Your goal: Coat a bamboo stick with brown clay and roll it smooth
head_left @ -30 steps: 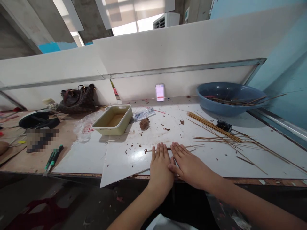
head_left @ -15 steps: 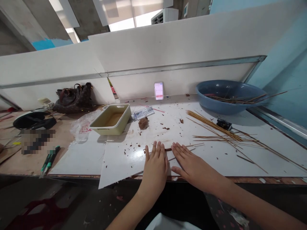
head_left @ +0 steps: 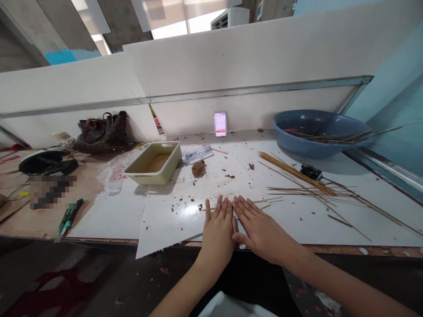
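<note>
Both hands lie flat, palms down and side by side, on a white board on the table, with the thumbs almost touching. The **left hand** point(head_left: 218, 235) and **right hand** point(head_left: 261, 233) are released, their fingers point(head_left: 222, 210) straight and spread, clenching nothing. A thin stick point(head_left: 261, 202) pokes out on both sides and appears to pass beneath them, though the hidden stretch cannot be seen. Brown crumbs point(head_left: 180, 207) dot the board around the hands.

To the right lies a loose spread of bamboo skewers point(head_left: 307, 185), with a small black clip point(head_left: 311, 171) beside them. To the left are green-handled tools point(head_left: 69, 219) on the bare wood of the table point(head_left: 29, 224). Farther up sit a lump of brown clay point(head_left: 198, 168), a cream tray point(head_left: 153, 164), and a clear bag point(head_left: 112, 174) with red marks that cannot be read. A plastic packet point(head_left: 198, 154) has print too small to read.

At the back, a blue basin point(head_left: 317, 132) holds more skewers, a phone point(head_left: 220, 123) stands with its screen blurred, and a brown patterned handbag point(head_left: 102, 136) shows no readable brand.
</note>
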Action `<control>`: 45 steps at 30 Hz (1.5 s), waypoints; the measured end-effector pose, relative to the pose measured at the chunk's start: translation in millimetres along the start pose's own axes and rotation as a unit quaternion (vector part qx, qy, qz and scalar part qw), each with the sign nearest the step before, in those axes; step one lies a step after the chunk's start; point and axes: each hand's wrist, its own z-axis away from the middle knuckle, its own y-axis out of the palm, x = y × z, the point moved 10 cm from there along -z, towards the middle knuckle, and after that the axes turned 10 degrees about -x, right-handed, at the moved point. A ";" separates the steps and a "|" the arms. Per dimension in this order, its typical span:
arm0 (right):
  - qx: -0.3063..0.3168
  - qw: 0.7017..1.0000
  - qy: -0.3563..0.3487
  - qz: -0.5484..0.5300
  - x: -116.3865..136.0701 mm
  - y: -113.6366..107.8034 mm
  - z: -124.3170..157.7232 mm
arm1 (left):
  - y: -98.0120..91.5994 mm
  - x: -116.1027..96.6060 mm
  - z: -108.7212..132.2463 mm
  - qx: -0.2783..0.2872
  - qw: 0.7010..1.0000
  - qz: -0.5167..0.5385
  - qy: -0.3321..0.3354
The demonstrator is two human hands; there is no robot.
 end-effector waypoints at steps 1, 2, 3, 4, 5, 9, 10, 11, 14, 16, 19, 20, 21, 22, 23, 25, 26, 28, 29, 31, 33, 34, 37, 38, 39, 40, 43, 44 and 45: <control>-0.001 1.000 0.000 0.001 0.1 0.9 0.1 | 0.7 0.3 0.1 0.000 1.000 -0.002 0.001; -0.002 1.000 0.000 0.001 0.1 1.3 0.2 | 1.3 0.6 -0.2 0.003 1.000 -0.004 0.002; -0.004 1.000 0.001 0.001 0.0 0.9 0.3 | 1.7 1.4 -0.8 0.008 1.000 -0.003 0.002; -0.006 1.000 0.003 -0.001 -0.2 -0.1 0.3 | 1.9 2.2 -1.9 0.015 1.000 0.001 0.002; -0.008 1.000 0.003 -0.004 -0.4 -1.8 0.3 | 2.0 3.2 -3.3 0.023 1.000 0.008 0.002; -0.025 0.999 -0.011 -0.020 -2.4 -13.0 -0.5 | -2.4 15.1 -10.9 0.028 0.999 0.028 -0.036; -0.036 0.999 -0.011 -0.020 -4.5 -16.2 -0.7 | -3.7 18.7 -12.0 0.024 0.998 0.027 -0.049; -0.049 0.999 -0.006 -0.017 -7.5 -18.6 -0.8 | -4.3 21.4 -12.2 0.023 0.998 0.024 -0.060; -0.067 0.998 0.012 0.005 -16.2 -16.1 0.9 | -2.3 22.0 -9.1 0.032 0.997 0.018 -0.065; -0.061 0.998 0.011 0.021 -17.0 -8.4 3.5 | -1.6 19.9 -6.1 0.033 0.998 0.013 -0.059; -0.059 0.998 -0.001 0.033 -12.4 -2.1 7.7 | -5.1 16.8 -3.2 0.019 0.999 0.005 -0.049; -0.062 0.997 -0.003 0.037 -10.9 -2.3 9.0 | -6.7 15.8 -2.5 0.015 0.999 0.003 -0.047; -0.065 0.997 -0.004 0.041 -9.3 -3.0 10.2 | -8.4 14.8 -1.8 0.013 0.999 0.002 -0.044; -0.066 0.997 -0.006 0.046 -7.8 -4.0 11.3 | -9.9 13.9 -0.9 0.011 0.999 0.001 -0.043; -0.067 0.996 -0.008 0.051 -6.6 -5.0 12.4 | -11.4 13.0 0.1 0.010 0.999 0.000 -0.042; -0.066 0.996 -0.012 0.057 -4.6 -6.8 14.4 | -13.6 11.1 2.6 0.011 0.999 0.001 -0.039; -0.067 0.996 -0.014 0.058 -3.9 -7.5 15.3 | -14.5 10.3 3.9 0.011 0.999 0.002 -0.038; -0.070 0.996 -0.018 0.060 -2.9 -8.3 16.9 | -15.7 9.1 6.1 0.010 0.999 0.003 -0.036; -0.071 0.995 -0.020 0.061 -2.6 -8.2 17.6 | -16.2 8.8 6.8 0.008 0.999 0.002 -0.036; -0.073 0.995 -0.020 0.062 -2.5 -7.4 18.8 | -16.8 8.5 7.8 0.004 0.999 -0.003 -0.035; -0.077 0.995 -0.018 0.056 -2.9 -6.3 19.7 | -16.2 8.1 8.6 0.003 0.999 -0.006 -0.033; -0.078 0.996 -0.017 0.051 -3.0 -5.4 20.2 | -15.4 8.0 8.9 0.005 0.999 -0.006 -0.032; -0.076 0.996 -0.011 0.037 -3.0 -2.3 21.1 | -12.6 7.7 9.5 0.013 0.999 -0.001 -0.030; -0.076 0.997 -0.007 0.031 -3.3 -1.9 21.1 | -12.4 7.6 9.2 0.014 0.999 0.000 -0.030; -0.076 0.997 -0.002 0.025 -3.7 -1.8 21.0 | -12.6 7.3 8.7 0.014 1.000 0.000 -0.028; -0.076 0.997 0.002 0.020 -4.0 -2.1 20.8 | -13.1 6.8 7.9 0.014 1.000 -0.001 -0.027; -0.064 0.998 0.004 0.009 -3.3 -2.5 20.7 | -14.1 5.7 6.2 0.021 0.999 -0.006 -0.028; -0.060 0.998 0.006 0.003 -3.5 -3.0 21.0 | -14.2 5.5 6.2 0.024 0.999 -0.009 -0.031; -0.059 0.998 0.013 -0.004 -4.5 -4.1 21.2 | -14.5 5.3 6.3 0.026 0.999 -0.014 -0.034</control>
